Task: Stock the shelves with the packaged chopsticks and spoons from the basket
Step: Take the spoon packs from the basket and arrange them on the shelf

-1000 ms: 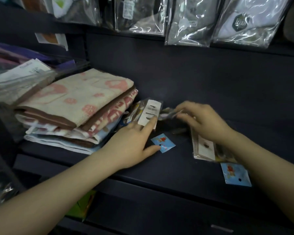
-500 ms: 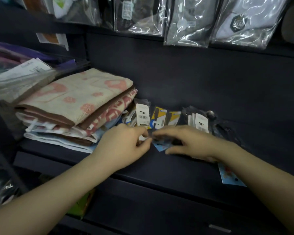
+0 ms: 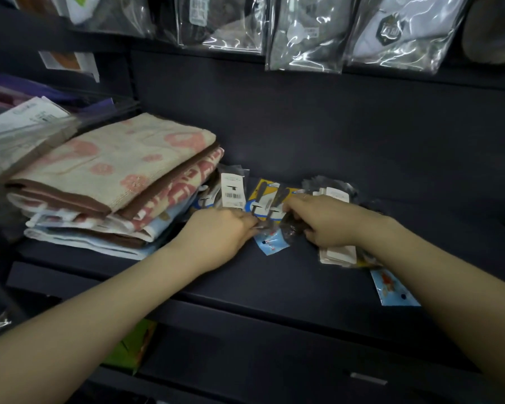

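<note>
Both hands pinch spoon packet (shelf, beside towels).

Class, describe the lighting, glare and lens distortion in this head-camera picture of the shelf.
Head view: dim overall, with the dark navy shelf swallowing detail; bright white glare streaks the hanging clear plastic bags; wide-angle bending curves the shelf edges and stretches the forearms; small cutlery packets look soft.
</note>
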